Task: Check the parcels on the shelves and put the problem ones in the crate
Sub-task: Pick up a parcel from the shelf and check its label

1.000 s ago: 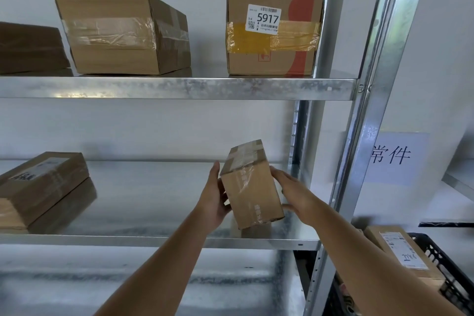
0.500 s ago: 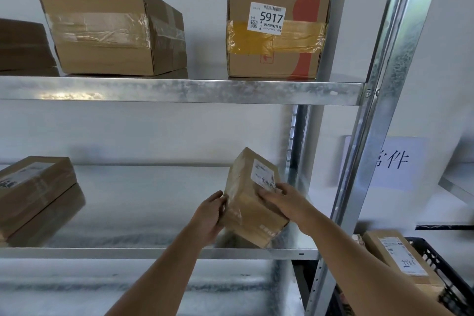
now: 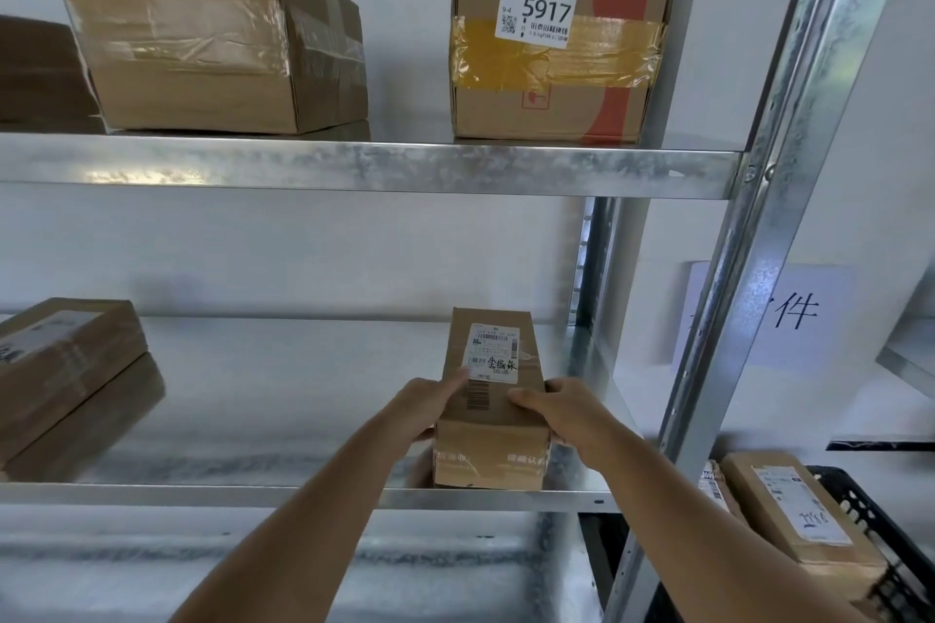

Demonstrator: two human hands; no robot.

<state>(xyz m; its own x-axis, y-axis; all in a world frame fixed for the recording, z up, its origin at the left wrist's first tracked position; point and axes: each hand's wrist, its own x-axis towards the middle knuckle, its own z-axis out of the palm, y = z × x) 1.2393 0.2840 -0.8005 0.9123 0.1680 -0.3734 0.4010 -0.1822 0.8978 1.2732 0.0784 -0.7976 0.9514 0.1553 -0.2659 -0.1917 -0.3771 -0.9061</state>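
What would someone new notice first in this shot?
Probably the small parcel on the lower shelf, gripped by the left hand and right hand, label up. Next, the box marked 5917 on the upper shelf, with yellow tape.

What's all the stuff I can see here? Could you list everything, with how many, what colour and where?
Small brown cardboard parcel with white label: one, middle shelf, right, held.
Brown box labelled 5917 with yellow tape: one, top shelf, right.
Large plain brown box with clear tape: one, top shelf, left of it.
Dark brown box: one, top shelf, far left, cut off.
Flat brown parcels: two, stacked, middle shelf, left.
Galvanised metal shelving rack: one, silver.
Black plastic crate: one, lower right, holding labelled brown parcels.
White paper sign: one, wall, right.
Left hand: grips small parcel's left side.
Right hand: grips its right side.
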